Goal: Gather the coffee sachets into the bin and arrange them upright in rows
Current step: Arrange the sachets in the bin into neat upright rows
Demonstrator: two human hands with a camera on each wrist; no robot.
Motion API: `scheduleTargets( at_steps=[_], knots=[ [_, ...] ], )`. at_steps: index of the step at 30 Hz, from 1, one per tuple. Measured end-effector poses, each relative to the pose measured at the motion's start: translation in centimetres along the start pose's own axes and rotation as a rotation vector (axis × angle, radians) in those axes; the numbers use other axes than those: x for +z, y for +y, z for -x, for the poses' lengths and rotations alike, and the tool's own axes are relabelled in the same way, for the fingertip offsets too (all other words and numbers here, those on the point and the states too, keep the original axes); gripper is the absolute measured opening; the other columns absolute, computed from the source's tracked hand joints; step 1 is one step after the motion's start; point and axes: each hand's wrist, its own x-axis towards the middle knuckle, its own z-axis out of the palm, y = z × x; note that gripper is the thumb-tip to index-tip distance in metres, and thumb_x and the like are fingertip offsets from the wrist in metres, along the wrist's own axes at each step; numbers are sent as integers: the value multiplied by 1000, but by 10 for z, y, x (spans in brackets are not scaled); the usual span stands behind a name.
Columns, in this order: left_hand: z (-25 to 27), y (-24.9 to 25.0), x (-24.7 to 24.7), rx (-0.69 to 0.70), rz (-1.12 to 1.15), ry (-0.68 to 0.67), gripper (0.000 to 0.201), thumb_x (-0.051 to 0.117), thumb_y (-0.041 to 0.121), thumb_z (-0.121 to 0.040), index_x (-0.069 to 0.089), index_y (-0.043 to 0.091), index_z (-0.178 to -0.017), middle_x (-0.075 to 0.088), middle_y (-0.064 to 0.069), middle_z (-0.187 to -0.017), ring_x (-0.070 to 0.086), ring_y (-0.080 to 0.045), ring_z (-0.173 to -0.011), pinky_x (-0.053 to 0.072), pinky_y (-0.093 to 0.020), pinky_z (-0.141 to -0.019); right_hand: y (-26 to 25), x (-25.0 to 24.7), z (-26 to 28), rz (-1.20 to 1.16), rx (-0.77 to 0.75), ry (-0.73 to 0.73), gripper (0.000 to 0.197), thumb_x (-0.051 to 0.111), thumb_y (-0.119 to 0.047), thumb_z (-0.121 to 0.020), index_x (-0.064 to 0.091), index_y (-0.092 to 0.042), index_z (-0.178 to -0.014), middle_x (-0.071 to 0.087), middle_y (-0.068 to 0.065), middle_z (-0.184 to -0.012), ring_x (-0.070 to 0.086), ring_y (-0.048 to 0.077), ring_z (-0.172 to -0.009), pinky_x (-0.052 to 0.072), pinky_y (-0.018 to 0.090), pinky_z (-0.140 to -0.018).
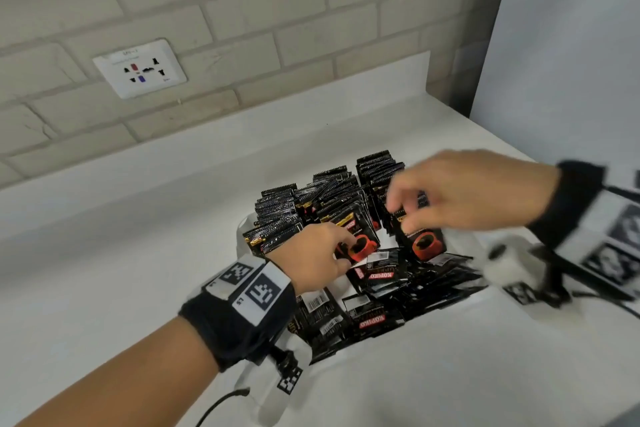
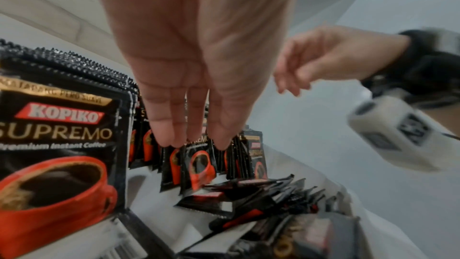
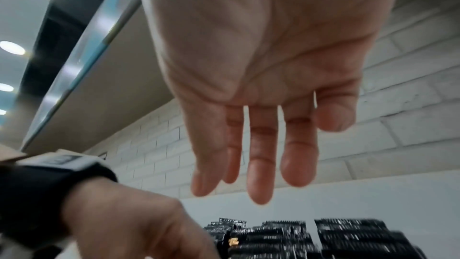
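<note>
Black coffee sachets (image 1: 277, 211) standing upright in rows at the bin's (image 1: 242, 229) far end, others lying flat nearer, left hand (image 1: 313, 255) fingers straight, touching an upright sachet, right hand (image 1: 464, 194) blurred, relaxed, empty, bin walls mostly hidden

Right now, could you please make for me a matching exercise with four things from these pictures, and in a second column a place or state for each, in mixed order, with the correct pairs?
Things
1. upright sachets
2. flat sachets
3. wall socket
4. right hand

Places or states
A. on the brick wall, far left
B. standing in rows at the far side of the bin
C. lying in a loose heap at the near side of the bin
D. raised above the sachets, holding nothing

Pairs: 1-B, 2-C, 3-A, 4-D
</note>
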Motion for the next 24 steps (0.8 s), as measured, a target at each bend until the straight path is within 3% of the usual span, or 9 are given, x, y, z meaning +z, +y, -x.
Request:
scheduleTargets(
  at_steps=[2, 4, 6, 8, 11, 13, 16, 20, 24],
  knots=[
    [-1, -1, -2, -21, 26, -4, 40, 52, 21, -95, 47, 21, -135, 54, -2, -128, 57, -14, -100, 45, -22, -85, 5, 16, 20, -47, -1, -36, 22, 56, -49, -83, 55, -40, -103, 55, -26, -89, 50, -9, -76, 38, 13, -67],
    [0, 0, -3, -18, 36, 2, 40, 52, 21, -95, 46, 20, -135, 56, -2, -125, 58, -13, -97, 46, -21, -84, 9, 37, 35, -89, 1, -84, 29, 55, -50, -84, 55, -39, -111, 54, -26, -102, 50, -7, -92, 39, 14, -83],
    [2, 4, -2, 7, 31, 7, 40, 52, 22, -95, 47, 21, -135, 56, 3, -112, 54, -10, -90, 44, -18, -79, 15, 56, 46, -129, 10, -120, 36, 53, -50, -86, 49, -40, -120, 49, -26, -117, 44, -8, -108, 33, 14, -95],
    [5, 12, 0, 36, 16, -32, 42, 53, 28, -94, 46, 23, -136, 48, 10, -103, 48, -5, -87, 39, -14, -76, 20, 70, 56, -167, 39, -109, 40, 51, -51, -87, 44, -41, -125, 44, -28, -125, 39, -9, -114, 28, 10, -99],
    [5, 22, 8, 90, 0, -168, 59, 58, 42, -88, 37, 24, -141, 46, 11, -127, 49, -6, -108, 41, -19, -93, 27, 82, 69, -148, 101, -61, 47, 47, -54, -87, 35, -43, -132, 35, -31, -132, 31, -12, -122, 19, 3, -99],
    [1, 24, 14, 99, -35, -249, 75, 59, 51, -84, 27, 23, -146, 34, 6, -147, 38, -10, -129, 34, -28, -108, 30, 86, 74, -127, 133, -42, 54, 46, -61, -85, 30, -46, -134, 31, -31, -135, 28, -10, -125, 17, 8, -102],
    [-6, 28, 22, 80, -98, -326, 91, 57, 61, -80, 14, 21, -149, 19, 4, -155, 22, -14, -140, 24, -35, -115, 32, 89, 74, -47, 148, -82, 71, 33, -74, -71, 23, -47, -136, 28, -31, -139, 22, -7, -129, 12, 13, -96],
    [-13, 31, 30, 45, -56, -327, 84, 54, 65, -80, 23, 23, -146, 30, 1, -149, 30, -20, -136, 30, -43, -111, 30, 87, 67, 9, 128, -95, 62, 35, -60, -81, 21, -43, -139, 32, -28, -137, 22, -2, -128, 6, 17, -87],
    [-19, 32, 32, 5, -51, -298, 79, 41, 62, -87, 18, 17, -148, 26, -4, -152, 30, -22, -137, 29, -42, -112, 35, 76, 62, -14, 126, -74, 48, 26, -36, -87, 30, -40, -135, 46, -20, -119, 30, 1, -120, 8, 20, -85]
  ],
)
